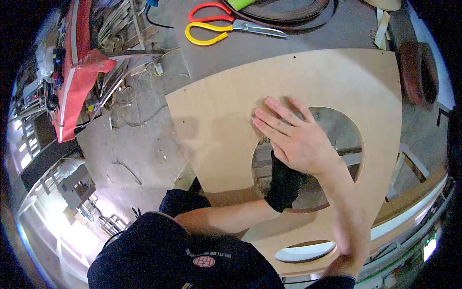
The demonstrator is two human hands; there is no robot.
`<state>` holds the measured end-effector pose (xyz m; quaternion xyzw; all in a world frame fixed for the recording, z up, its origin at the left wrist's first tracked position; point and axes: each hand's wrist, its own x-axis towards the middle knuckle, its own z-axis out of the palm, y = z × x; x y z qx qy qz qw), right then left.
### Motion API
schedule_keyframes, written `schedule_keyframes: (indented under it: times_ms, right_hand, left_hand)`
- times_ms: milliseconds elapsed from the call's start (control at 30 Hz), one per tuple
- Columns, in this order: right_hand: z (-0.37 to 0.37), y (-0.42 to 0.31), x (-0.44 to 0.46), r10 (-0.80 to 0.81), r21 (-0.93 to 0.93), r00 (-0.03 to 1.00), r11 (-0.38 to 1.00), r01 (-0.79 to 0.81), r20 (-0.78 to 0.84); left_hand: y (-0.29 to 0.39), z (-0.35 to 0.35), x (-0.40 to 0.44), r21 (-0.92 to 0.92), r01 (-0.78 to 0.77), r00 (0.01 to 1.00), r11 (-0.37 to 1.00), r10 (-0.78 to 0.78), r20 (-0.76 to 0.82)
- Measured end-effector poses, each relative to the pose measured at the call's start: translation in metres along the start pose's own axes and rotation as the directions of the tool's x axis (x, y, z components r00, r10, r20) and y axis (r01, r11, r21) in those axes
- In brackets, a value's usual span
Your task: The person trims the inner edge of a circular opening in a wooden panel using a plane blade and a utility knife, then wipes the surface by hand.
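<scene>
A light wood-coloured panel (216,106) with a large round cutout lies across the middle. My right hand (301,139) is bare and rests at the cutout's upper left edge, palm down, its fingers stretched out and slightly spread. Below it, my left hand (285,185) wears a black glove and reaches over the cutout. Its fingers are hidden behind my right hand and the cutout's edge, so whether they hold anything does not show. Nearer my body, the panel has a second, smaller oval opening (305,252).
Scissors (233,26) with one red and one yellow handle lie beyond the panel, beside coiled dark edging strip (288,12). A brown roll (418,74) stands at the right. Red cloth (79,72) and scrap strips (113,84) are at the left.
</scene>
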<state>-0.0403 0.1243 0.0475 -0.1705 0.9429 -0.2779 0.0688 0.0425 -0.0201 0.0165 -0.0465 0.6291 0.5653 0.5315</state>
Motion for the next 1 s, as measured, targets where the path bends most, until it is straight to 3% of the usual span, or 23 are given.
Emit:
schedule_keyframes:
  times_ms: [233,333,400,467,500,533,600,633,700,733,767,800,833,867,900,933,1000]
  right_hand:
    - [0.011,-0.021,0.0,-0.126,0.078,0.991,0.989,0.122,0.047]
    - [0.003,-0.021,-0.017,-0.065,0.124,0.998,0.99,0.065,-0.005]
    - [-0.007,-0.024,-0.047,0.138,0.207,0.973,0.973,-0.099,-0.183]
    - [-0.008,-0.036,-0.082,0.397,0.312,0.85,0.903,-0.294,-0.347]
    - [-0.001,-0.047,-0.098,0.541,0.372,0.729,0.835,-0.406,-0.42]
    - [0.007,-0.064,-0.108,0.718,0.601,0.611,0.661,-0.449,-0.333]
    - [0.027,-0.099,-0.121,0.928,0.905,0.372,0.169,-0.39,-0.014]
    - [0.036,-0.113,-0.12,0.915,0.942,0.396,0.065,-0.328,0.075]
    - [0.054,-0.134,-0.112,0.858,0.968,0.462,-0.145,-0.204,0.226]
    - [0.065,-0.138,-0.106,0.901,0.964,0.419,0.006,-0.265,0.109]
    - [0.077,-0.137,-0.099,0.925,0.932,0.379,0.153,-0.329,-0.018]
    - [0.082,-0.135,-0.091,0.927,0.871,0.343,0.291,-0.396,-0.154]
    - [0.078,-0.125,-0.077,0.755,0.608,0.519,0.642,-0.467,-0.399]
    - [0.072,-0.119,-0.06,0.635,0.497,0.664,0.756,-0.426,-0.395]
    - [0.068,-0.118,-0.044,0.493,0.379,0.791,0.853,-0.357,-0.363]
    - [0.085,-0.125,-0.029,0.33,0.261,0.903,0.93,-0.26,-0.275]
    - [0.104,-0.125,-0.02,0.247,0.225,0.938,0.955,-0.194,-0.241]
  left_hand:
    - [-0.006,-0.007,-0.022,0.012,0.052,0.998,0.999,-0.052,0.039]
    - [-0.006,-0.01,-0.034,0.037,0.08,0.994,0.996,-0.082,0.074]
    - [-0.002,-0.019,-0.045,0.058,0.1,0.99,0.993,-0.105,0.092]
    - [-0.002,-0.032,-0.061,0.114,0.092,0.987,0.989,-0.106,0.122]
    - [-0.007,-0.041,-0.071,0.15,0.042,0.985,0.988,-0.066,0.158]
    - [-0.005,-0.051,-0.075,0.222,0.043,0.98,0.974,-0.084,0.182]
    - [-0.002,-0.071,-0.084,0.363,0.03,0.966,0.931,-0.121,0.23]
    - [0.0,-0.078,-0.087,0.437,-0.035,0.968,0.899,-0.078,0.237]
    - [0.012,-0.089,-0.096,0.328,-0.077,0.992,0.942,0.04,0.118]
    - [0.018,-0.095,-0.101,0.278,-0.111,0.993,0.954,0.099,0.058]
    - [0.027,-0.102,-0.109,-0.058,0.019,0.998,0.998,-0.023,-0.061]
    - [0.034,-0.114,-0.113,-0.396,0.11,0.977,0.912,-0.173,-0.128]
    - [0.028,-0.146,-0.104,-0.521,0.046,0.997,0.852,-0.071,-0.028]
    - [0.022,-0.177,-0.093,-0.642,0.006,0.998,0.767,0.039,0.056]
    - [0.037,-0.18,-0.092,-0.345,-0.157,0.984,0.925,0.119,-0.129]
    - [0.054,-0.183,-0.089,0.012,-0.266,0.926,0.964,0.259,-0.274]
    - [0.078,-0.21,-0.08,-0.076,-0.317,0.916,0.945,0.284,-0.284]
